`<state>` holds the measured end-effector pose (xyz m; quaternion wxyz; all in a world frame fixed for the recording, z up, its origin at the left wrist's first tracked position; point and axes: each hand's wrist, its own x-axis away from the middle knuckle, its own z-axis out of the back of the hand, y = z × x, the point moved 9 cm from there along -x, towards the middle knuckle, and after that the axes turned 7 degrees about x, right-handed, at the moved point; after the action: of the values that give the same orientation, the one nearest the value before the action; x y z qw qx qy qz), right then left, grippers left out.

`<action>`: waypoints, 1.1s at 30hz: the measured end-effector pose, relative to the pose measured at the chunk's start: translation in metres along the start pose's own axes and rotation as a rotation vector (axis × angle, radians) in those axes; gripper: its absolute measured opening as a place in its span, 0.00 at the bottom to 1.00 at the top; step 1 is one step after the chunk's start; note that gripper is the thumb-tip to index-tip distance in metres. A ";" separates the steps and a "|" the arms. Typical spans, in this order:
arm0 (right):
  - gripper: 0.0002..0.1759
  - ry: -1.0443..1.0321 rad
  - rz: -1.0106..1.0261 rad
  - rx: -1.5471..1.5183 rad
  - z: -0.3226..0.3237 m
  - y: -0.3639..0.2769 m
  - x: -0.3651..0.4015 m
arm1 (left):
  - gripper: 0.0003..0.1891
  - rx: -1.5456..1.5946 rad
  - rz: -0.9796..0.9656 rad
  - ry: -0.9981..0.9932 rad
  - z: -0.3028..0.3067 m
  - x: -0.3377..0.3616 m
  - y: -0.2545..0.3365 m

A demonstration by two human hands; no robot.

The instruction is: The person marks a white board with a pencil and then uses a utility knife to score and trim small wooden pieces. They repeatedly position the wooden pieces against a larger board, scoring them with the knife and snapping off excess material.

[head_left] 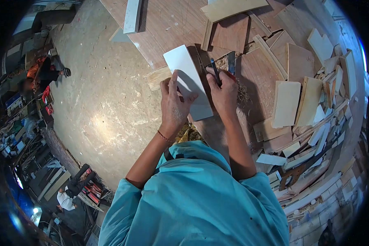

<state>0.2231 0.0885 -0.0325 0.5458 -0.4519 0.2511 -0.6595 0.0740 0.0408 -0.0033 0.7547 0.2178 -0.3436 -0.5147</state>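
A white rectangular board (180, 59) lies at a slant at the edge of the plywood worktop, in front of my body. My left hand (175, 100) grips it, with the index finger stretched along its face, the thumb on top and the other fingers at its left edge. Just to the right, my right hand (224, 91) closes around a dark pencil (215, 70), whose blue end points up and away. Beyond those fingers stands a dark flat blade-like piece (231, 61); its lower part is hidden. Curly wood shavings (244, 92) lie beside the right hand.
Wood offcuts (286, 104) are piled along the right, with a wooden-handled saw (292, 177) among them. A white strip (132, 16) and a curved board (233, 9) lie at the far side. Two people are at the left, one in orange (37, 69), one in white (65, 200).
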 end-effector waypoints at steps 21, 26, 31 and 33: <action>0.11 -0.076 0.059 0.053 -0.012 -0.017 -0.033 | 0.59 -0.198 -0.163 0.057 -0.014 -0.009 0.022; 0.11 -0.069 0.074 0.089 -0.014 -0.013 -0.034 | 0.58 -0.221 -0.189 0.050 -0.015 -0.009 0.022; 0.11 0.009 0.095 -0.043 0.000 -0.011 -0.034 | 0.56 -0.215 -0.183 0.069 -0.014 -0.009 0.023; 0.12 0.111 0.123 -0.091 0.017 -0.011 -0.031 | 0.55 -0.237 -0.197 0.081 -0.013 -0.008 0.025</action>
<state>0.2326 0.1239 -0.0257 0.5492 -0.4228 0.3380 -0.6367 0.0975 0.0574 0.0029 0.7341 0.1804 -0.2265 -0.6142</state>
